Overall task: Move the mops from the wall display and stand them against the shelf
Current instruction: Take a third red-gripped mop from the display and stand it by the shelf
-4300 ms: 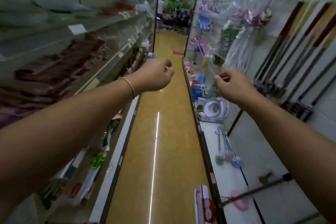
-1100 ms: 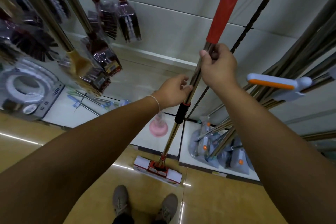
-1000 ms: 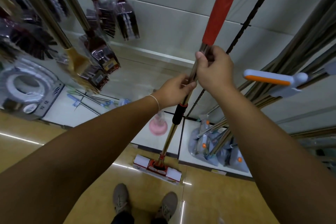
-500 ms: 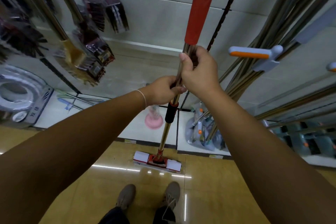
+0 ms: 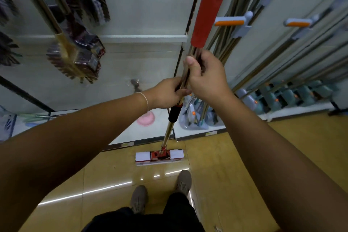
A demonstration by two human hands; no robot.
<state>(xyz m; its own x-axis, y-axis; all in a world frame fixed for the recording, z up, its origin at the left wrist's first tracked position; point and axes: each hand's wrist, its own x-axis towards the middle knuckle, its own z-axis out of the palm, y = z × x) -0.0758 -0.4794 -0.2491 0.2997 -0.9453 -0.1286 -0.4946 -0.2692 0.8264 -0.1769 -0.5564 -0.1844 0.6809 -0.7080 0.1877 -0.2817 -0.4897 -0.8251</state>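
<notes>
I hold one mop point(image 5: 206, 5) upright in front of me: red grip on top, shiny metal pole, black collar lower down. Its flat red and white head point(image 5: 159, 157) is low over the yellow floor, just before the display's base; contact with the floor is unclear. My right hand point(image 5: 206, 78) is closed around the pole just under the red grip. My left hand point(image 5: 166, 93) grips the pole right below it, above the black collar. More mops point(image 5: 271, 58) with metal poles and grey-orange handles lean on the wall display to the right.
Brooms in plastic wrap point(image 5: 75, 51) hang on the white wall panel at the left. A pink plunger point(image 5: 146, 119) stands on the white base shelf point(image 5: 197, 132). My two shoes point(image 5: 162, 190) are on the yellow tiled floor behind the mop head.
Earlier my hands were empty in the aisle; since then both have gripped the mop. In the last second the pole has gone from tilted to nearly upright, its head squarer to me.
</notes>
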